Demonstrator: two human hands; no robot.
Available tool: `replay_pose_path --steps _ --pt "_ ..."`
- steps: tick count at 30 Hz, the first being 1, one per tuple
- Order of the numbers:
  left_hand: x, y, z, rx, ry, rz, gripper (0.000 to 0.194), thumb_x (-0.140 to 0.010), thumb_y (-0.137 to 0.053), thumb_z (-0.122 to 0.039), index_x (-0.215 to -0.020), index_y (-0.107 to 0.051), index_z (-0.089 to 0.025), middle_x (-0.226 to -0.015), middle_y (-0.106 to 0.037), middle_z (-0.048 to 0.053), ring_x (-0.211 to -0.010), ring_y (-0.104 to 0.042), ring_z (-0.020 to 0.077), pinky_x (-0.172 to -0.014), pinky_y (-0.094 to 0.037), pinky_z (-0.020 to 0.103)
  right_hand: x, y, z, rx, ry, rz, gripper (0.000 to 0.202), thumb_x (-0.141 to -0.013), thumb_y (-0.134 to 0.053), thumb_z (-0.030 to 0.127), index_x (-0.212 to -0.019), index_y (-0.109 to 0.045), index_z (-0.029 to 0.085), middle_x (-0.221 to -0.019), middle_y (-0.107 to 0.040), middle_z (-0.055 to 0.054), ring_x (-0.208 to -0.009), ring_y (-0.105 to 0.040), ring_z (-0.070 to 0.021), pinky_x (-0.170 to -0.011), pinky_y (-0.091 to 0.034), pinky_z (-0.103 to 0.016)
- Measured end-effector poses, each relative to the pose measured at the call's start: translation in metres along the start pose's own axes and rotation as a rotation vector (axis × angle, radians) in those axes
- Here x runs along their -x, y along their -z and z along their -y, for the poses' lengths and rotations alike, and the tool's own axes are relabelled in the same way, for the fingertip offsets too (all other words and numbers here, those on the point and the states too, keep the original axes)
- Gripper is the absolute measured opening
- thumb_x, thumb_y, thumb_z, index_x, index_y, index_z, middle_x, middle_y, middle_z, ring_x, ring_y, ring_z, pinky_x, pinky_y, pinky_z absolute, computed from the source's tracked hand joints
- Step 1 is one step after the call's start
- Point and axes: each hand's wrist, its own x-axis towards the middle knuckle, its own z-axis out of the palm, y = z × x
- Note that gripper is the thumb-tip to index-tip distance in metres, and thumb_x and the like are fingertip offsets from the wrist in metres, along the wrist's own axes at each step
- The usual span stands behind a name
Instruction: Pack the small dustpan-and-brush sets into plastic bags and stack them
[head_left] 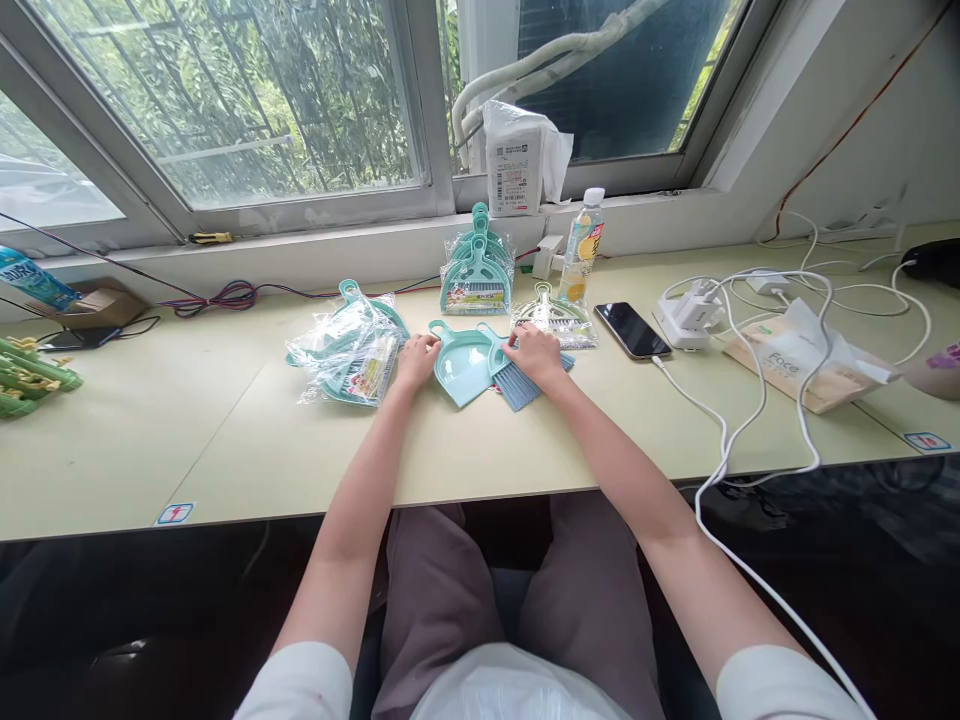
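A mint-green dustpan (462,366) lies on the table in front of me, its hanging loop pointing away. The fingers of my left hand (418,360) are closed at its left edge. Just right of the pan is a small hand brush (519,387) with grey-blue bristles and a mint-green handle. My right hand (535,352) is closed on the brush, covering part of it. On the left, close to my left hand, are plastic-wrapped dustpan sets (349,345). Behind the pan, more wrapped sets (477,275) lean upright, and another wrapped set (553,318) lies beyond my right hand.
A drink bottle (582,245) stands at the back, near a tissue pack (514,165) on the sill. To the right are a phone (631,330), a charger block (684,315), looping white cables and a face-tissue pack (806,360). Green bundles (34,378) lie far left.
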Motion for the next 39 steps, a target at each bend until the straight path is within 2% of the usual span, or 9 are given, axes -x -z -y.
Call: replay_pose_path --steps 11,39 --pt "0.0021 -0.0001 -0.0029 -0.012 0.014 0.017 0.025 -0.090 -0.043 -0.034 -0.100 -0.063 -0.022 -0.115 -0.058 0.011 -0.117 -0.049 0.0294 -0.100 -0.037 0.042 0.0009 -0.0020 0.0028 -0.036 0.006 -0.003 0.025 -0.086 -0.054 0.042 -0.087 -0.067 0.021 -0.101 -0.065 -0.008 -0.084 -0.061 -0.0200 -0.067 -0.040 -0.028" --pt "-0.0042 -0.0073 0.0017 -0.001 -0.028 0.014 0.026 -0.090 -0.045 -0.033 -0.093 -0.068 -0.021 -0.114 -0.059 0.010 -0.113 -0.053 0.0276 -0.098 -0.038 0.039 -0.0001 0.0004 0.0016 -0.077 0.018 0.035 0.023 -0.082 -0.055 0.041 -0.087 -0.066 0.021 -0.100 -0.064 -0.007 -0.088 -0.060 -0.0222 -0.072 -0.041 -0.031"
